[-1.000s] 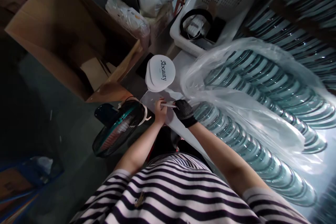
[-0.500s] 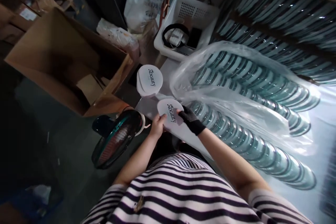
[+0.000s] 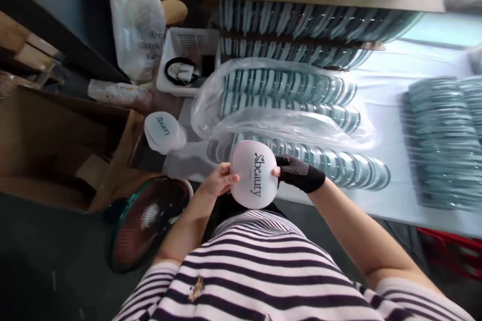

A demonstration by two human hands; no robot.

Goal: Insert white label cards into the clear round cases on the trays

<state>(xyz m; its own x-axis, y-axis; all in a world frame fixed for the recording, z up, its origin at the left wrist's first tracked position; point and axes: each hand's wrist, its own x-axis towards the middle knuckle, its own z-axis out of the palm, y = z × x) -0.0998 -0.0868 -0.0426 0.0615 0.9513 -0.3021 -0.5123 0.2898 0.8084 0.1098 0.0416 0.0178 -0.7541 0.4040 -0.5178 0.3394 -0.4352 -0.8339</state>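
In front of my body is a white, rounded flat disc printed with "beauty" in dark letters. My left hand, bare, pinches its left edge with the thumb on top. My right hand, in a black dotted glove with a bare thumb tip, grips the right edge. The fingers beneath the disc are hidden. A small stack of similar printed discs lies to the left on the table. Just beyond my right hand runs a row of clear, round, curved pieces.
A clear plastic bag encloses further rows of clear pieces. Behind it stands a white basket holding a black ring-shaped item. An open cardboard box and a fan are at left. More clear stacks stand at right.
My view has swung to the right, bringing the right-hand stacks into sight. Both hands still hold the disc, which now appears larger and faces up more squarely.
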